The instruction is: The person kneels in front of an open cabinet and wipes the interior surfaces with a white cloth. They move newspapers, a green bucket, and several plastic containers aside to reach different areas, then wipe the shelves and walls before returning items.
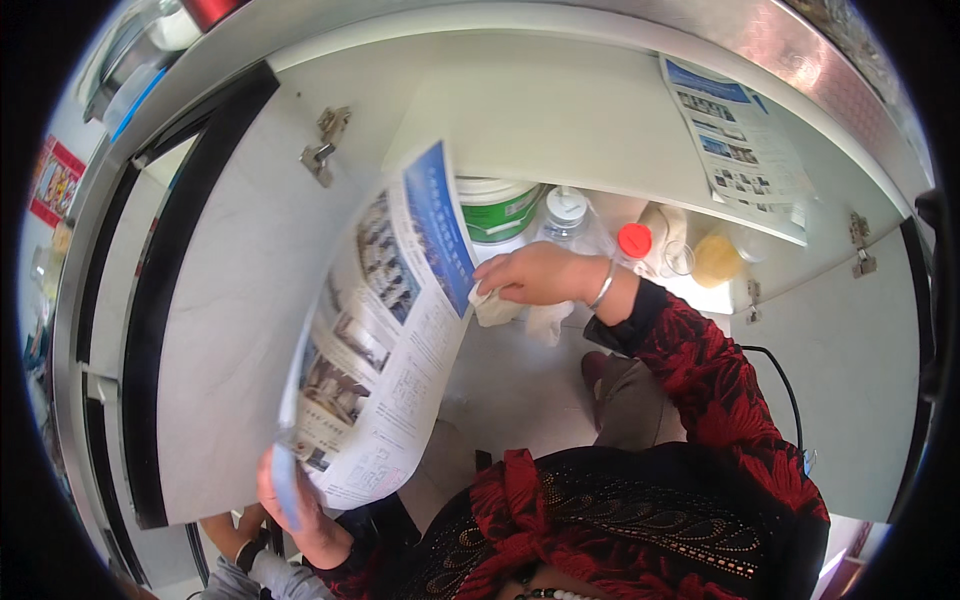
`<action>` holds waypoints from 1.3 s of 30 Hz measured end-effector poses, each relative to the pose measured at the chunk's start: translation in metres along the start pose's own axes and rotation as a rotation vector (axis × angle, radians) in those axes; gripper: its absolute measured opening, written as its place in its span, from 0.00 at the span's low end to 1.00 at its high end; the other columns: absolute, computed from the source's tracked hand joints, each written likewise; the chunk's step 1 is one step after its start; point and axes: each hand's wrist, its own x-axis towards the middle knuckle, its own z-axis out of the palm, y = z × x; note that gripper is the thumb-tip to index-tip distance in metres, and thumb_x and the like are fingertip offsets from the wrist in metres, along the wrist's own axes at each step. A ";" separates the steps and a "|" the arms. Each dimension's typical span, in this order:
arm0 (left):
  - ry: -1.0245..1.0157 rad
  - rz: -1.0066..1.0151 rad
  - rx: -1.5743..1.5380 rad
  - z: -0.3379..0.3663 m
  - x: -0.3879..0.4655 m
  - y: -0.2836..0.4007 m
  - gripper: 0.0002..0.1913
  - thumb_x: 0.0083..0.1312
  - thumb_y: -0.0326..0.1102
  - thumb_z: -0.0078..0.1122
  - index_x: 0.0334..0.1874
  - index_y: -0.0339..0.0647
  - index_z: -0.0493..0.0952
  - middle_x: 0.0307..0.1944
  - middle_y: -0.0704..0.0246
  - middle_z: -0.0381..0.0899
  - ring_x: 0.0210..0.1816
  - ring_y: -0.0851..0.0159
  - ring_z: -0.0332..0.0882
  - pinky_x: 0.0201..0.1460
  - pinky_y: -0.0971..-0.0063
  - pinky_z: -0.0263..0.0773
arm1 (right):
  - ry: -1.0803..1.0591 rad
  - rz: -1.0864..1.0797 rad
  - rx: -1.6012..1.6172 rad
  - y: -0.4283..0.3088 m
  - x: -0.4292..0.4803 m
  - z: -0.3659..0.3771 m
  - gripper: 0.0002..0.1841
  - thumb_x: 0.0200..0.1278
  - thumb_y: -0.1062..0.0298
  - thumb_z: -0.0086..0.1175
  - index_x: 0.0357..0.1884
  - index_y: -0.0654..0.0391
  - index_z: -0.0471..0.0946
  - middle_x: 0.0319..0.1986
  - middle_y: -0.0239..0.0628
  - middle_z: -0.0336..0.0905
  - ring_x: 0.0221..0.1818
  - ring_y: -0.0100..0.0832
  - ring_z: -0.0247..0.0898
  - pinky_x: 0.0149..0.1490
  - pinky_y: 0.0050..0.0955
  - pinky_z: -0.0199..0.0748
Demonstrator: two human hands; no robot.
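Note:
My left hand (pixel 296 502) grips the lower left edge of a large printed paper sheet (pixel 397 375), which bends as it hangs in front of the open cabinet. A blue banner runs along the sheet's upper right side, with pictures beneath it. My right hand (pixel 536 277) pinches a crumpled white cloth (pixel 499 306) beside the sheet's right edge; whether it also touches the paper, I cannot tell. Just beyond that hand stand a green and white plastic bucket (pixel 501 214) and a clear jar with a white lid (pixel 565 210).
A second printed sheet (pixel 739 142) lies on the cabinet shelf (pixel 555 112). Below are a red-lidded jar (pixel 634 241), a glass jar (pixel 678 257) and a yellowish container (pixel 718 259). Cabinet doors stand open at left (pixel 225 322) and right (pixel 832 375). Another person's hand (pixel 232 529) shows at lower left.

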 end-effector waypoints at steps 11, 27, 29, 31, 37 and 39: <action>0.113 -0.344 -0.525 0.033 0.020 -0.037 0.22 0.68 0.34 0.41 0.62 0.28 0.59 0.57 0.56 0.67 0.55 0.58 0.69 0.57 0.64 0.66 | 0.358 0.399 0.613 0.017 -0.137 -0.072 0.08 0.62 0.73 0.50 0.39 0.61 0.79 0.39 0.33 0.79 0.45 0.24 0.71 0.54 0.24 0.67; 0.045 -0.594 -1.183 0.081 -0.004 -0.029 0.23 0.71 0.39 0.36 0.63 0.30 0.58 0.61 0.55 0.64 0.61 0.54 0.63 0.65 0.59 0.56 | 1.131 0.568 1.357 0.051 -0.318 -0.120 0.23 0.69 0.57 0.36 0.52 0.67 0.69 0.46 0.44 0.76 0.49 0.37 0.71 0.58 0.31 0.65; 0.009 -0.502 -1.157 0.083 -0.007 -0.039 0.21 0.69 0.36 0.40 0.62 0.31 0.60 0.59 0.56 0.66 0.60 0.55 0.65 0.65 0.59 0.58 | 1.193 0.542 1.293 0.066 -0.326 -0.119 0.22 0.68 0.57 0.37 0.48 0.68 0.70 0.42 0.45 0.77 0.44 0.40 0.73 0.55 0.35 0.68; 0.038 -0.345 -0.993 0.089 -0.013 -0.059 0.21 0.69 0.34 0.42 0.61 0.31 0.61 0.59 0.56 0.66 0.59 0.55 0.65 0.64 0.60 0.59 | 1.177 0.496 1.237 0.078 -0.333 -0.115 0.21 0.68 0.59 0.35 0.48 0.67 0.70 0.41 0.45 0.77 0.44 0.41 0.73 0.55 0.36 0.68; 0.089 -0.271 -1.299 0.128 0.010 -0.085 0.20 0.68 0.29 0.41 0.62 0.31 0.59 0.59 0.56 0.66 0.58 0.55 0.67 0.62 0.60 0.62 | 1.008 0.271 1.145 0.096 -0.341 -0.116 0.18 0.64 0.65 0.40 0.49 0.66 0.71 0.41 0.46 0.77 0.43 0.41 0.74 0.51 0.32 0.72; 0.176 -0.304 -1.257 0.145 0.034 -0.083 0.20 0.68 0.28 0.40 0.61 0.31 0.60 0.57 0.56 0.67 0.57 0.55 0.68 0.61 0.60 0.64 | 0.979 0.254 1.206 0.094 -0.338 -0.114 0.18 0.63 0.66 0.42 0.50 0.67 0.71 0.41 0.46 0.77 0.43 0.40 0.75 0.50 0.31 0.73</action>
